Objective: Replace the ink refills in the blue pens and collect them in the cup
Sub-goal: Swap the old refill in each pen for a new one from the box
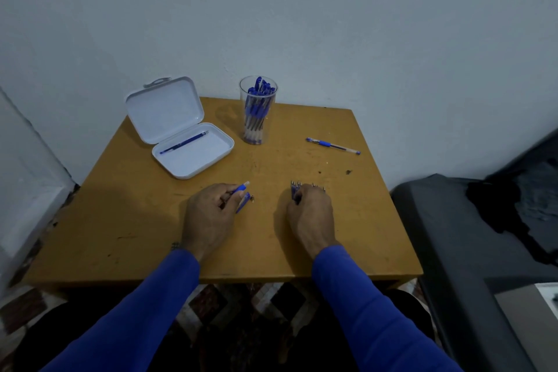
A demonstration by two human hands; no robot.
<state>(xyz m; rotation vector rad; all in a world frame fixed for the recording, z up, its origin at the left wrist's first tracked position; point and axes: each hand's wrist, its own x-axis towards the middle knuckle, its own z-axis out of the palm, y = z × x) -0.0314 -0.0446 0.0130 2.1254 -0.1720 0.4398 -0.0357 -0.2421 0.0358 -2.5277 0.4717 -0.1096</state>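
The left hand (211, 214) pinches a blue pen barrel (241, 189); the right hand (311, 214) curls over a bundle of refills (294, 189). Behind them the clear cup (258, 112) holds many capped blue pens (256, 100). Left of the cup, the open white case (193, 157) holds 1 refill (184, 142); right of it lies 1 pen (332, 146).

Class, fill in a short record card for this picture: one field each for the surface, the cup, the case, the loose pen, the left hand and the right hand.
surface: wooden table
cup: clear cup, upright near the far edge, full of blue pens
case: white case, lid open, one refill lying inside
loose pen: capped blue pen lying right of the cup
left hand: left hand holds pen parts
right hand: right hand grips a bundle of refills
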